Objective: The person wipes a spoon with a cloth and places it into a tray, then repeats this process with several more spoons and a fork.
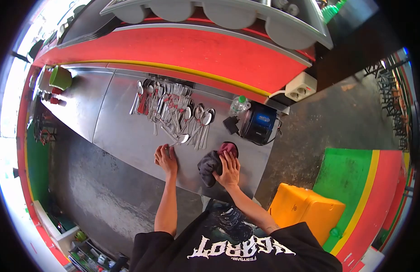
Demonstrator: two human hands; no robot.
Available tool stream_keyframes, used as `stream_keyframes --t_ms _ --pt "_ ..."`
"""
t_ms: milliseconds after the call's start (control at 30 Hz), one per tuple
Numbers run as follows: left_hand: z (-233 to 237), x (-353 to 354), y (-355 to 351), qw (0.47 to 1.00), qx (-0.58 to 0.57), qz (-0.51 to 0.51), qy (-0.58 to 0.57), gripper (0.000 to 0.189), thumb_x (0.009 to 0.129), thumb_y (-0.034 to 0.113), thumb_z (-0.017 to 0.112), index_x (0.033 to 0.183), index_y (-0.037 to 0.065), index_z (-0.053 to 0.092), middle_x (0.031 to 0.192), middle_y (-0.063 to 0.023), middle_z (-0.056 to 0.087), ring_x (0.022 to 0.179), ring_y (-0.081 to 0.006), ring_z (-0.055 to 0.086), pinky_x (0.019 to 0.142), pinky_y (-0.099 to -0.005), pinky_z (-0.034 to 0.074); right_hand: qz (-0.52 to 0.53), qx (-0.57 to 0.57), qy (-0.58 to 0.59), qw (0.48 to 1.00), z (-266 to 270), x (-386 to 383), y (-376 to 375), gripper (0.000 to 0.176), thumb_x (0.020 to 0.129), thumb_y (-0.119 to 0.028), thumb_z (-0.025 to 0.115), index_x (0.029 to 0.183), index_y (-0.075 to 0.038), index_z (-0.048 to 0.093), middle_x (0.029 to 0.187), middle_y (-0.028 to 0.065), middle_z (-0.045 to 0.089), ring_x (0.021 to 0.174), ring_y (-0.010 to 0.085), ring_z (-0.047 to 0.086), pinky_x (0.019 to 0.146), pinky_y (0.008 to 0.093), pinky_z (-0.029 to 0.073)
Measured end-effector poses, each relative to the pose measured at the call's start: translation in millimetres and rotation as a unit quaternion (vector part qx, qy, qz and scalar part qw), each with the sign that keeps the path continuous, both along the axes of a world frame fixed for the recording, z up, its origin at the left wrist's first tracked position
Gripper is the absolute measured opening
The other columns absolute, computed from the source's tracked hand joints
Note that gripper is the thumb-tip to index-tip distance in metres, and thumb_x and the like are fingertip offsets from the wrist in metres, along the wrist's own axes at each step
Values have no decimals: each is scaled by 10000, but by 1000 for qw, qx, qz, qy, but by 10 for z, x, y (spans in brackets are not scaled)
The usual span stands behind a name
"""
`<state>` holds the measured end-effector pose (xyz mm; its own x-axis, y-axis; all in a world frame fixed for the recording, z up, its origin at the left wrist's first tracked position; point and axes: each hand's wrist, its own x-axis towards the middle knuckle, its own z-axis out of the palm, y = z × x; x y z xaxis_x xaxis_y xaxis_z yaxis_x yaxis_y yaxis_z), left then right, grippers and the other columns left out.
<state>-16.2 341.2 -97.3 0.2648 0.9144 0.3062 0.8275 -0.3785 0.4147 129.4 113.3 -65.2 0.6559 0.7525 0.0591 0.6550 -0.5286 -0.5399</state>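
On the metal counter lies a wide spread of spoons and forks, some with red handles. My left hand is at the counter's front edge, its fingers closed near the handle of a spoon; whether they grip it is too small to tell. My right hand presses on a bunched dark grey cloth with a maroon part, fingers wrapped over it. The cloth rests on the counter to the right of the cutlery.
Behind the cloth stand a black device, a black adapter and a clear bottle with a green cap. A green container is at the far left. A yellow box stands at the lower right.
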Motion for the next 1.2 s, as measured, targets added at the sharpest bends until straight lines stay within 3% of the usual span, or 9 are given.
stream_keyframes --t_ms 300,400,567,633,767,867,1000,1133,1200 --pt "-50 -46 -400 993 -117 -32 -12 201 914 290 632 859 97 628 871 -96 594 854 -293 571 719 -431 425 2 57 -9 998 -44 9 -130 674 644 -221 792 1251 -108 522 1421 69 460 1364 270 370 1124 455 268" --pt "-222 -55 -556 993 -6 -117 30 295 952 306 588 799 54 585 759 -109 586 722 -280 593 640 -406 454 9 113 17 993 -108 26 -205 592 653 -171 770 1190 -87 536 1320 81 530 1305 273 429 1100 454 290" --pt "43 11 -1307 930 -322 -71 -161 315 1013 305 507 852 35 529 550 -96 541 450 -215 543 454 -366 401 -32 191 241 951 -169 139 -412 470 702 -81 684 1148 -43 540 1124 167 583 1060 372 559 945 408 442" --pt "173 45 -1744 908 -356 -61 -215 271 1017 273 505 890 36 536 561 -53 546 489 -132 547 446 -323 396 -1 210 339 917 22 196 -578 479 761 -91 670 1214 -37 521 1110 143 593 1012 296 586 909 352 461" --pt "-94 96 -2517 762 -474 -83 -434 193 990 145 512 1123 10 547 792 -69 629 686 -166 609 637 -313 492 32 189 563 804 99 100 -969 523 847 -172 674 1313 -44 473 1162 79 567 1080 174 521 971 316 416" --pt "199 169 -2748 862 -336 -225 -306 279 935 72 513 1200 -15 514 944 -134 632 863 -210 625 785 -327 491 45 210 619 755 241 7 -1100 570 851 -224 688 1334 -38 451 1212 86 544 1128 178 504 1017 314 381" --pt "18 -25 -2568 844 -441 -237 -193 392 850 54 488 1229 -44 484 1034 -227 628 992 -330 619 877 -390 465 -1 226 599 768 460 -22 -1075 622 790 -184 755 1308 -47 440 1186 95 536 1106 180 515 990 318 407" --pt "306 -9 -2412 874 -345 -319 -120 250 933 111 485 1128 -41 524 979 -280 611 957 -503 564 807 -444 468 -107 299 575 754 368 -96 -931 623 732 -87 783 1248 -53 435 1143 104 534 1066 181 532 923 308 454" --pt "508 84 -2330 864 -324 -367 -117 177 949 109 479 1051 -30 522 921 -253 613 882 -482 572 742 -451 461 -187 317 561 741 374 -124 -830 549 740 -31 749 1198 -45 446 1109 101 549 1019 177 555 878 297 478"
